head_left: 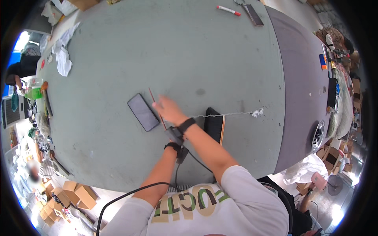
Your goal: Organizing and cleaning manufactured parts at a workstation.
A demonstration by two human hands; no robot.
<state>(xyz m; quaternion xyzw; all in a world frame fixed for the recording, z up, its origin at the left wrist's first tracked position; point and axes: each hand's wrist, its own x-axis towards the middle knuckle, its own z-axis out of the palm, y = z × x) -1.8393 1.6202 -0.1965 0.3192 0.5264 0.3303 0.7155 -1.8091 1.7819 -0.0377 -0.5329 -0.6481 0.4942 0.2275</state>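
Near the middle of the grey-green counter (177, 51), the person's right grip (169, 110) is at a thin reddish stick (152, 94), with the fingertips apparently against its shaft; the hand is blurred, so whether it is clenched on the stick cannot be told. The stick slants, its upper end pointing up and to the left, its lower end running down toward the left grip (171, 140). That one is mostly hidden behind a dark device (174, 134) at the wrists, and whether it is grasping anything or released cannot be told either. Both wrists wear black straps, and a black cable (130, 192) loops over the left forearm. Just left of the stick, a phone (143, 112) lies flat on the counter, tilted, its dark screen facing up. To the right of the right wrist lies a black case (212, 124) with an orange-brown edge, and a white string (236, 114) stretches across it, ending in a frayed tuft. At the far side lie a red-and-white marker (228, 10) and, near it, a dark bar (252, 15) with a chain. A white cloth (62, 55) rests near the left edge, and purple-grey fabric (301, 90) covers the right end.
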